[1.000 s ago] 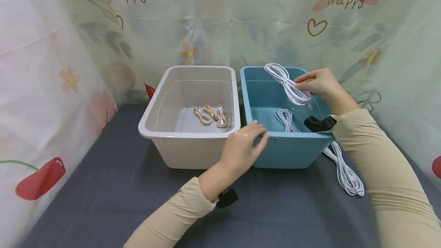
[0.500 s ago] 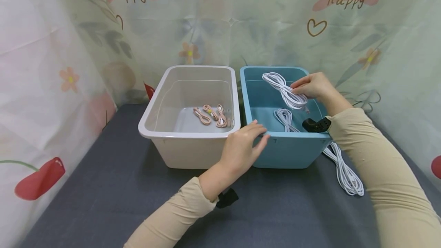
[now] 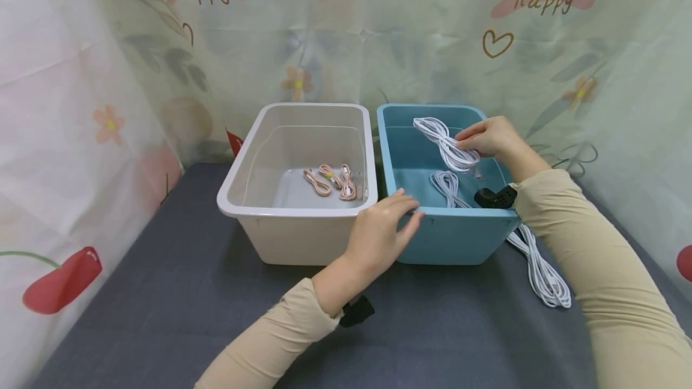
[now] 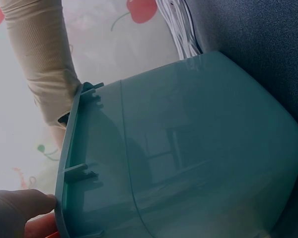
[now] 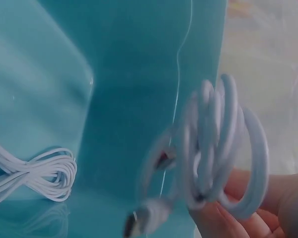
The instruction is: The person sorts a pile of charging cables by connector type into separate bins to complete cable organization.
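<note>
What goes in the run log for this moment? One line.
right hand: holds white cable bundle over blue bin | left hand: rests on blue bin rim | in bin: second white cable

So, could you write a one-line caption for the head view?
Right hand holds a coiled white cable over the blue bin; left hand rests on its rim.

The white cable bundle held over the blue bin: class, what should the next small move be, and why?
Probably lower and let go. The right hand pinches the white cable bundle inside the blue bin, above another white cable lying on its floor, while the left hand rests on the bin's near rim, steadying it.
</note>
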Available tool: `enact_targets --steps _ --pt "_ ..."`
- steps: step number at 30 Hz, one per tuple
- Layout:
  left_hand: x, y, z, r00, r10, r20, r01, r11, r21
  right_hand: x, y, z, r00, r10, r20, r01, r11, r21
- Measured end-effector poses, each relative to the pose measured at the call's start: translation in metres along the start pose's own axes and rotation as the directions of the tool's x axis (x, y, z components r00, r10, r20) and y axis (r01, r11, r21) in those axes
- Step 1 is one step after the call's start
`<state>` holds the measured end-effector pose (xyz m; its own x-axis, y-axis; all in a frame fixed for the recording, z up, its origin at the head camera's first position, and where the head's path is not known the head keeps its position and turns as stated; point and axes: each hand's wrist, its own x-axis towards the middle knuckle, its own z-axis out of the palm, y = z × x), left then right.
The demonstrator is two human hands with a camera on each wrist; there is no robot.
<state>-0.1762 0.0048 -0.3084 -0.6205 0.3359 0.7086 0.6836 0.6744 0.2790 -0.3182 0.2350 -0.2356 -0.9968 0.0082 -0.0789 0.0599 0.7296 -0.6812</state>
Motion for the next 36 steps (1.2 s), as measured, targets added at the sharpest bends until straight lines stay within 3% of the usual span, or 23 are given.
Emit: enact_targets --steps 5,8,18,29,36 --pt "0.0 0.0 0.001 1.0 0.001 -0.006 -0.001 1.0 -0.001 -0.002 0.001 -0.002 0.995 0.015 0.098 -0.022 0.998 0.064" --pt "0.0 0.0 0.0 1.0 -0.004 0.0 0.004 1.0 -0.004 -0.002 0.001 -0.003 0.992 0.026 0.128 -0.031 0.999 0.04" --pt "-0.001 0.002 -0.001 1.0 0.001 -0.009 -0.001 1.0 -0.009 -0.006 0.001 -0.012 0.987 0.01 0.161 -0.021 0.998 0.063" --pt "0.0 0.001 -0.002 1.0 0.002 -0.005 -0.002 1.0 -0.012 -0.032 0.004 -0.039 0.978 -0.102 0.18 0.065 0.978 0.198" --pt "0.001 0.001 -0.001 1.0 -0.008 -0.001 0.008 1.0 0.003 -0.047 0.016 -0.048 0.977 -0.121 0.177 0.079 0.97 0.229"
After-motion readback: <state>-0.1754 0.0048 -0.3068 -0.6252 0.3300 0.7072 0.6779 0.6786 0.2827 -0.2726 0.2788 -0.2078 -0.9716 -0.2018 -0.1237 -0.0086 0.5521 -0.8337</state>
